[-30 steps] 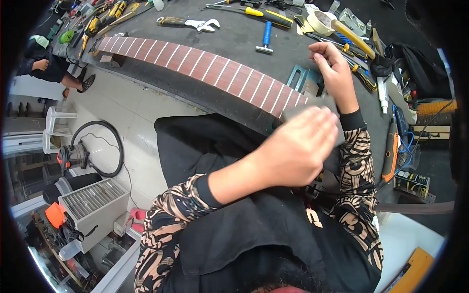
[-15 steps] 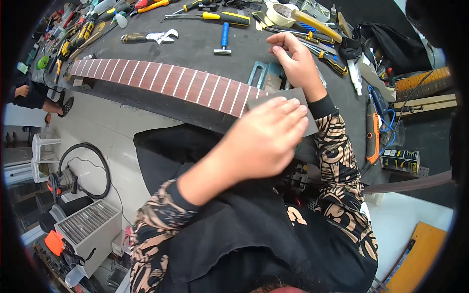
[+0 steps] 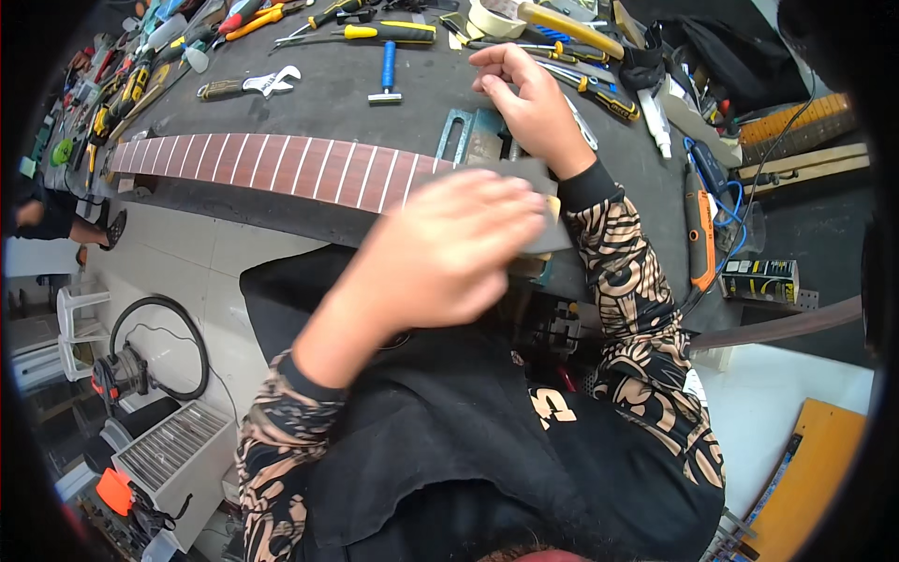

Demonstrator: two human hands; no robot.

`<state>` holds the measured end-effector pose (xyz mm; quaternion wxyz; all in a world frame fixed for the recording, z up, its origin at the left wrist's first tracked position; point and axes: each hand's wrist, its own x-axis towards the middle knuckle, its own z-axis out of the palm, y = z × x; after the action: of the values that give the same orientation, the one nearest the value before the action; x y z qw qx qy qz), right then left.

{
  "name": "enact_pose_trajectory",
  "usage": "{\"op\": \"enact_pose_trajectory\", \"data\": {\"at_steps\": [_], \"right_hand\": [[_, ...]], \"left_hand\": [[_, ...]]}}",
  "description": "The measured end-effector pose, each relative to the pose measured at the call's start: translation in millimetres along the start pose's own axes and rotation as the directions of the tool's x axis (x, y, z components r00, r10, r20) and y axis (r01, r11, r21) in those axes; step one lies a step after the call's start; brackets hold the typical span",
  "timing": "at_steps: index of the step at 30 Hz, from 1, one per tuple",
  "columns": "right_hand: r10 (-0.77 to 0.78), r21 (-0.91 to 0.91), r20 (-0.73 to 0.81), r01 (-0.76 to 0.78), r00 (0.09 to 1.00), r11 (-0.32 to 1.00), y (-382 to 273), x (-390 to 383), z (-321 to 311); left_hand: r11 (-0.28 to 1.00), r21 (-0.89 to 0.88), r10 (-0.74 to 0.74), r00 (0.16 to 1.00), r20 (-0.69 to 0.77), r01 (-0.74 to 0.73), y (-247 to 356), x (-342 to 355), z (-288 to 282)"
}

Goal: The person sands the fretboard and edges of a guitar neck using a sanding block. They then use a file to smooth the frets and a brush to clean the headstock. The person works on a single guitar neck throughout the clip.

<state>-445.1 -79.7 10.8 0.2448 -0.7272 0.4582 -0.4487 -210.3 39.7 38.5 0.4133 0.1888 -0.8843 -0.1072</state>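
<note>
A long reddish-brown fretted neck (image 3: pixel 253 164) lies along the bench's front edge, its right end at a teal metal vise (image 3: pixel 454 136). My left hand (image 3: pixel 449 248), blurred, holds a dark grey flat sheet (image 3: pixel 534 169) under its fingers over that right end. Its fingertips and the sheet's underside are partly hidden. My right hand (image 3: pixel 532 105) is raised just above and right of the vise, fingers apart and loosely curved, with nothing seen in them.
Screwdrivers (image 3: pixel 389 34), an adjustable wrench (image 3: pixel 243 86), a blue razor-like tool (image 3: pixel 388 66) and a tape roll (image 3: pixel 492 19) lie behind. An orange tool (image 3: pixel 700 239) is at right. A person's leg (image 3: pixel 94 229) shows at left, a shop vacuum (image 3: pixel 126 370) below.
The view has shifted, so the bench appears further left. My left hand and the grey sheet have moved left along the neck's end. My right hand stays raised beside the vise.
</note>
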Motion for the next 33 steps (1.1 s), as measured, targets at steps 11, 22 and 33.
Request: {"op": "enact_pose_trajectory", "data": {"at_steps": [11,22,33], "right_hand": [[-0.028,0.001,0.024,0.028,0.999,1.000,-9,3,9],[-0.060,-0.030,0.038,0.061,0.997,0.998,-4,2,5],[-0.050,-0.039,0.043,0.052,0.998,0.998,-6,1,1]], "left_hand": [[0.978,0.201,-0.052,0.999,0.013,0.048,24,-10,3],[0.901,0.373,-0.198,0.975,-0.100,0.221,-5,-71,-44],[0.816,0.465,-0.257,0.936,-0.240,0.343,-27,-102,-74]]}}
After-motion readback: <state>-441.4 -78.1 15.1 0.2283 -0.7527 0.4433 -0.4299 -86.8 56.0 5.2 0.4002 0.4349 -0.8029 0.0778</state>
